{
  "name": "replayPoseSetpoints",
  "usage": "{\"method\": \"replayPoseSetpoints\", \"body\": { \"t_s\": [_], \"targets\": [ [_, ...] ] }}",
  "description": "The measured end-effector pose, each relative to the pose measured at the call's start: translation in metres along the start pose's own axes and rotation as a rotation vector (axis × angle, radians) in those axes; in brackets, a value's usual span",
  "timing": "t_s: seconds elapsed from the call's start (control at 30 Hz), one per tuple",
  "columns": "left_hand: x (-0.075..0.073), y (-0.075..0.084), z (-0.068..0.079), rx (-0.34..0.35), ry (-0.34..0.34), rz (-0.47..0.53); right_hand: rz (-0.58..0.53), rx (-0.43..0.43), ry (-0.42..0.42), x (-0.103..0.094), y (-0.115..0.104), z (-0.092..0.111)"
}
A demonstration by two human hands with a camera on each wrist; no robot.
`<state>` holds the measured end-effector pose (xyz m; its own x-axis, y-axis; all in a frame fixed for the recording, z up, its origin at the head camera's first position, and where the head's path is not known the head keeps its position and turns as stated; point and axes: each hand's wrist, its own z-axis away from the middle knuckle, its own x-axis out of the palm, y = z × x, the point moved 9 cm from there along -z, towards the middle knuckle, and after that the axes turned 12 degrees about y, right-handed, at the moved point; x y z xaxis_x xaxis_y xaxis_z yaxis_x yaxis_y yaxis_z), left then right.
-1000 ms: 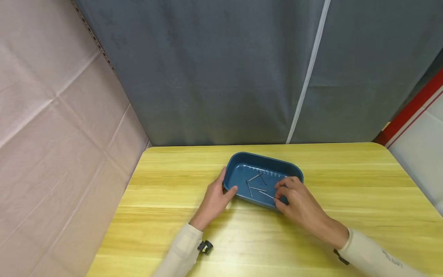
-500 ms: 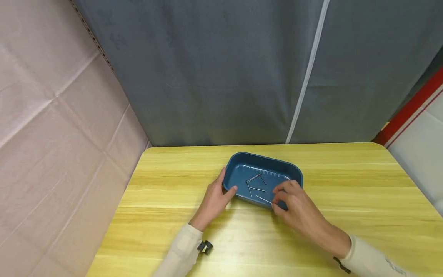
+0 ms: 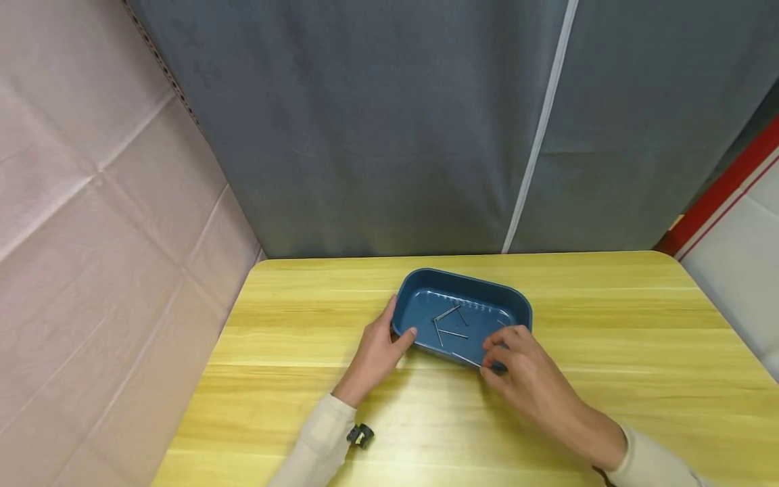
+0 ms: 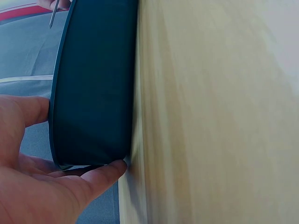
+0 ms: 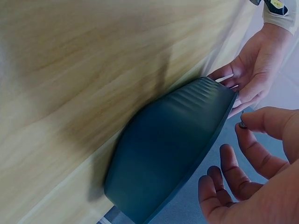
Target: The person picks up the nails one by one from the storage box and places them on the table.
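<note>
One metal nail (image 3: 466, 360) is pinched by its end between the thumb and forefinger of the right hand (image 3: 529, 379), its shank running from those fingertips toward the left hand (image 3: 372, 355), roughly in line with the near long wall of the blue tray (image 3: 477, 287); in the left wrist view we see it above the rim. The right hand, nearer to it, reaches over the tray's near right corner, while the left grips the opposite end, thumb over the rim and fingers against the outer wall. From the right fingertips, the loose nails (image 3: 453, 333) lie farther in and leftward on the tray floor, at differing angles; where they overlap, we cannot fairly count them
</note>
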<state>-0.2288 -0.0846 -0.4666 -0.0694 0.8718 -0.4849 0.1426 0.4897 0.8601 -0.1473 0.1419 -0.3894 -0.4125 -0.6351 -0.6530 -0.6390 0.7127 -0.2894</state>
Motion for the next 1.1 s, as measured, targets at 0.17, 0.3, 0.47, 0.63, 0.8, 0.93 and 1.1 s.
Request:
{"method": "replayPoseSetpoints", "body": {
  "t_s": [0.17,0.3,0.47,0.63,0.8,0.93,1.1],
  "targets": [
    [0.0,0.0,0.0,-0.002,0.001,0.003,0.009,0.007,0.0,-0.001,-0.002,0.006],
    [0.0,0.0,0.001,0.001,0.003,0.004,0.003,-0.015,0.019,-0.003,-0.004,0.01],
    [-0.001,0.0,0.001,0.009,0.007,0.007,0.006,-0.015,0.021,-0.005,-0.004,0.015],
    [-0.001,0.0,0.001,0.01,0.005,0.007,0.001,0.01,0.003,-0.005,-0.005,0.02],
    [-0.001,-0.001,0.001,0.001,0.004,0.005,0.002,0.023,-0.002,-0.006,-0.006,0.024],
    [-0.001,-0.001,0.001,-0.005,0.0,0.005,0.013,0.045,-0.02,-0.006,-0.006,0.027],
    [-0.001,-0.001,0.001,0.0,-0.001,0.009,0.01,0.043,-0.016,-0.007,-0.007,0.029]
  ]
}}
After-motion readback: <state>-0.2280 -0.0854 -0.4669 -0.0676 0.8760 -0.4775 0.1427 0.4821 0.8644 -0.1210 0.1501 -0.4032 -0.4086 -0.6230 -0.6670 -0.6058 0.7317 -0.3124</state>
